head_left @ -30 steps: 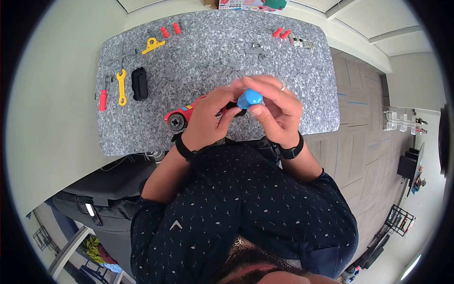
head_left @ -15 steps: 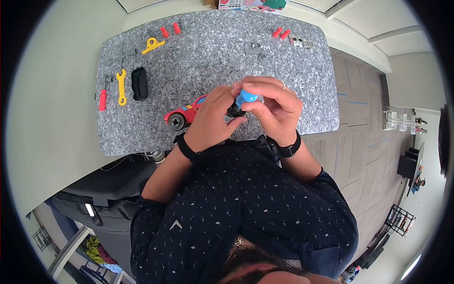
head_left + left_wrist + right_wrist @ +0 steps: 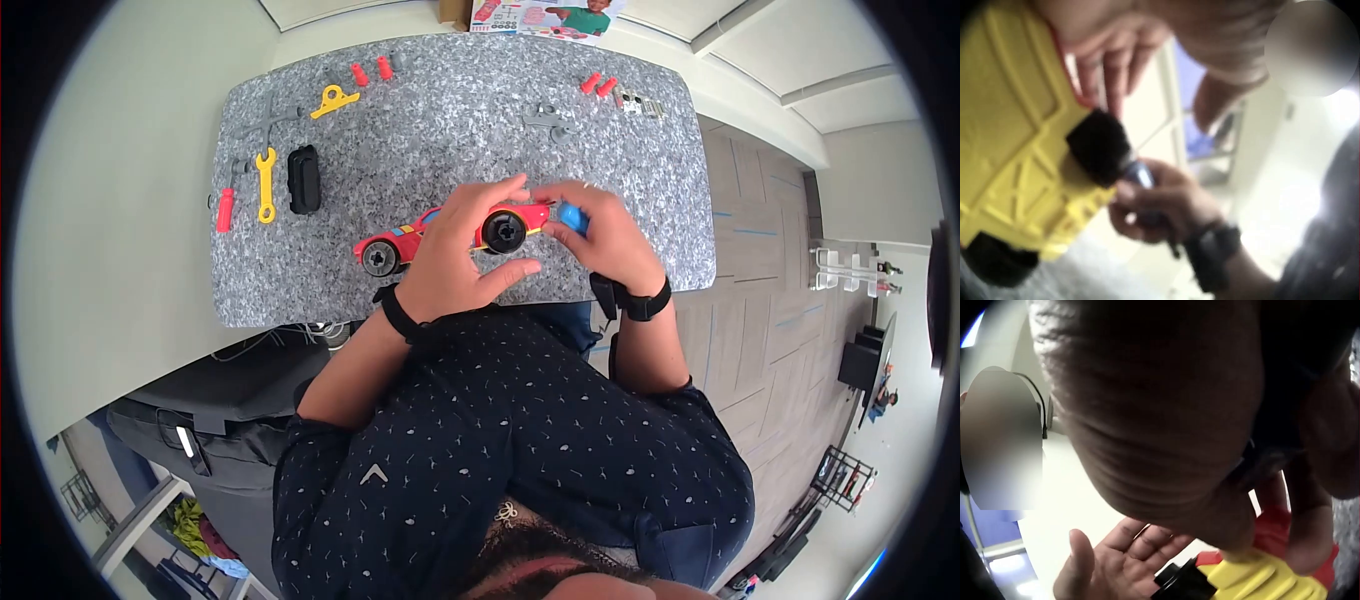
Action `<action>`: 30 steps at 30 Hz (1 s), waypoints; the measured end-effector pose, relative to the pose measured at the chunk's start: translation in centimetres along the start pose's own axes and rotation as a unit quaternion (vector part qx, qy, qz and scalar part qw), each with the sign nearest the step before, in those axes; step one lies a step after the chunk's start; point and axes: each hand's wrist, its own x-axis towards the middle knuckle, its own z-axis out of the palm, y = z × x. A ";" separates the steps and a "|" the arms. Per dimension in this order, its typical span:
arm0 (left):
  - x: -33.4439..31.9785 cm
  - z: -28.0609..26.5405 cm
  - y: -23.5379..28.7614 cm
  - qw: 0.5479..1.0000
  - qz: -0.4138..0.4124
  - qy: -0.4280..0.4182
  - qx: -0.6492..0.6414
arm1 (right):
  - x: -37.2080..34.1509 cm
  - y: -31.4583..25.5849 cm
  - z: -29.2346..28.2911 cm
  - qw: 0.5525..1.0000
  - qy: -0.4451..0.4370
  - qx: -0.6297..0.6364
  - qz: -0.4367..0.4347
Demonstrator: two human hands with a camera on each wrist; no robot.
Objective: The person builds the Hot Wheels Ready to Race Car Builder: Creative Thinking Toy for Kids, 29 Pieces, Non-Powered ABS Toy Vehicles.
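A red toy car (image 3: 397,241) with a yellow underside (image 3: 1004,125) shows its side upward in the head view, a black wheel (image 3: 503,231) near its right end. Across the car's middle lies my left hand (image 3: 455,245), fingers straight and thumb spread, the thumb below the wheel. My right hand (image 3: 615,245) holds a blue tool (image 3: 573,218) in its curled fingers, at the car's right end. In the right wrist view, its fingertips touch the car's yellow part (image 3: 1266,578). The tool's tip is hidden in the head view.
On the left stand a yellow wrench (image 3: 265,185), a black case-like part (image 3: 304,180), a red-handled screwdriver (image 3: 225,210) and a yellow part (image 3: 334,100). Red pieces (image 3: 372,71) lie behind; a grey part (image 3: 549,122) and small screws (image 3: 638,103) lie back right.
The right hand has moved right with the blue tool, off the wheel, which now shows fully. The left hand's thumb has spread away from the wheel. The head view has shifted slightly.
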 end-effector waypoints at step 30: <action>-8.7 -6.6 -4.5 0.958 -0.220 0.089 -0.160 | -4.5 3.3 2.1 0.965 0.122 0.132 0.190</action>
